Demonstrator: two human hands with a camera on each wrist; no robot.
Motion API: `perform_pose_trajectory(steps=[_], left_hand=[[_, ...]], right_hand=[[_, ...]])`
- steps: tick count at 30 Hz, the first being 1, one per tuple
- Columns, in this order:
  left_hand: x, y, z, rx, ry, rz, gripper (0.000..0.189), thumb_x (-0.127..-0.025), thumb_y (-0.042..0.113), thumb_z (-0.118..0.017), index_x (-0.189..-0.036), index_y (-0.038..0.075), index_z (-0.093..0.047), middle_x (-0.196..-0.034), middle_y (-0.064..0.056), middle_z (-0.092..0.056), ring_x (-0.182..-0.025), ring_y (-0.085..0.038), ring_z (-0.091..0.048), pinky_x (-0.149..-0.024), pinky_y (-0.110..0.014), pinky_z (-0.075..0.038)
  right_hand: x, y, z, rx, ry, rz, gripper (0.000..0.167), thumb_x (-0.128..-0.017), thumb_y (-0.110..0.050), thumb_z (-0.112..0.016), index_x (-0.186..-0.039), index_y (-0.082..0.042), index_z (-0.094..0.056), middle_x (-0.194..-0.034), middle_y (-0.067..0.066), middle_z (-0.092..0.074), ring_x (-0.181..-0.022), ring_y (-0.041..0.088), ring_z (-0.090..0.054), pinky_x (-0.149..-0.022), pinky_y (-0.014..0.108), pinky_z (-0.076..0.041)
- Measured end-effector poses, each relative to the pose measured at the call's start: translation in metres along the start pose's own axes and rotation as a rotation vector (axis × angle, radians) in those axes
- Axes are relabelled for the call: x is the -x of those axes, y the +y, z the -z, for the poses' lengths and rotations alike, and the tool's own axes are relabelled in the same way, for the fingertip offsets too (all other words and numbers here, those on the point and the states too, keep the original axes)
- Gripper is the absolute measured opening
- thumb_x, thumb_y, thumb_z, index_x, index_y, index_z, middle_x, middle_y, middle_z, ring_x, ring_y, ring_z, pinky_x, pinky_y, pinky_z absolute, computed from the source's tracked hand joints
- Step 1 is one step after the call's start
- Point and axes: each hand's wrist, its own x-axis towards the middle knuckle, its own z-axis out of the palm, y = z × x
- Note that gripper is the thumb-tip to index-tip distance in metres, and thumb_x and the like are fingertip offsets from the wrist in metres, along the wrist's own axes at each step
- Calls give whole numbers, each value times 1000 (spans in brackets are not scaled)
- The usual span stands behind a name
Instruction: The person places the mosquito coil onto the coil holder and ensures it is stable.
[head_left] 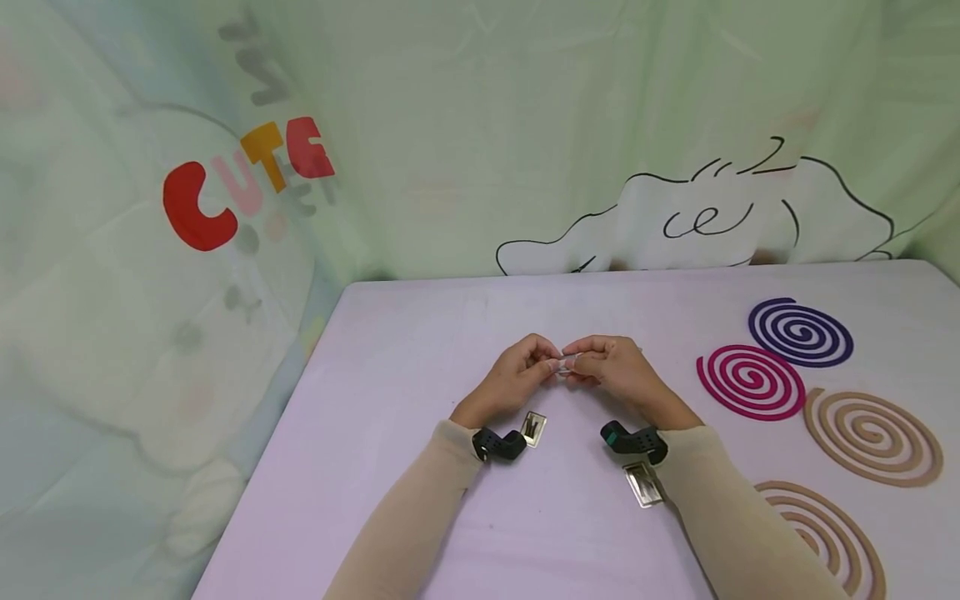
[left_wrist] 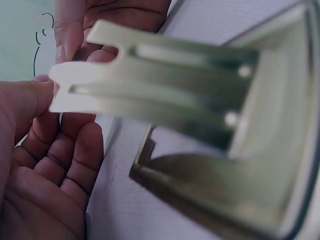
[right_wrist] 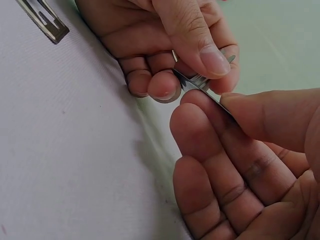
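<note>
Both hands meet over the middle of the table and hold one small, thin metal coil stand (head_left: 567, 364) between them. My left hand (head_left: 517, 371) pinches one end between thumb and fingers. From the other side, the thumb and fingers of my right hand (head_left: 618, 371) grip it. The right wrist view shows the held coil stand (right_wrist: 215, 102) nearly edge-on, with fingertips covering much of it. Beside the left wrist lies a second metal coil stand (head_left: 534, 428), a rectangular frame. A third metal coil stand (head_left: 643, 485) lies by the right wrist.
At right lie a dark blue spiral coil (head_left: 802, 332), a magenta coil (head_left: 752, 382), a tan coil (head_left: 872, 435) and another tan coil (head_left: 817, 533), partly behind the right sleeve. A blurred metal stand (left_wrist: 175, 100) fills the left wrist view's foreground. Printed curtains (head_left: 480, 167) border the table.
</note>
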Motion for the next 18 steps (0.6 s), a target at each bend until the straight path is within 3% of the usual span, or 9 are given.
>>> perform_pose_trajectory(steps=[7, 18], left_hand=[[-1, 1, 0, 74, 7, 41, 12, -106, 5, -57, -116, -1, -60, -98, -10, -65, -85, -11, -67, -79, -23, -56], [-3, -2, 0, 155, 21, 32, 14, -106, 2, -57, -118, -5, -60, -100, -12, -66, -85, -9, -68, -81, -24, -58]], right_hand=[[2, -2, 1, -6, -4, 5, 30, -101, -5, -62, -125, 13, -63, -92, 4, -78, -81, 12, -74, -75, 26, -60], [0, -2, 3, -49, -10, -6, 31, -101, -5, -62, -127, 14, -61, -91, 2, -78, -81, 12, -74, -75, 26, -60]])
